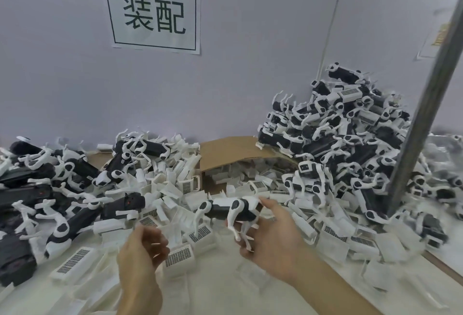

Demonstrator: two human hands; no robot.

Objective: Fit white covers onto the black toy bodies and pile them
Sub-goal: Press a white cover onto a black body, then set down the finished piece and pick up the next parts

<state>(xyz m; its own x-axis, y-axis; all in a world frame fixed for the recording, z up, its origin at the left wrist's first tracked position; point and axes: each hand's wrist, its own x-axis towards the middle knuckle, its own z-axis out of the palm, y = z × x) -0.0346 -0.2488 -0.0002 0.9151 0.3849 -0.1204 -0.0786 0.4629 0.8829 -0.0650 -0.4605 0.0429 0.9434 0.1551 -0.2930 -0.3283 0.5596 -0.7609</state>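
While the right hand [273, 234] grips a black toy body [225, 210] by its white legs, holding it above the tabletop [220, 284], the left hand [142, 247] hangs just beside it, fingers loosely curled, nothing seen in them. Loose white covers [178, 254] lie scattered beneath both. Bare black bodies [37, 189] lie at left; the tall pile of toys [338, 139] rises at right, beside a cardboard box [238, 149]. The wall sign [152, 14] reads "装配".

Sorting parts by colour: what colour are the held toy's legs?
White, on the toy held by the right hand; head view.
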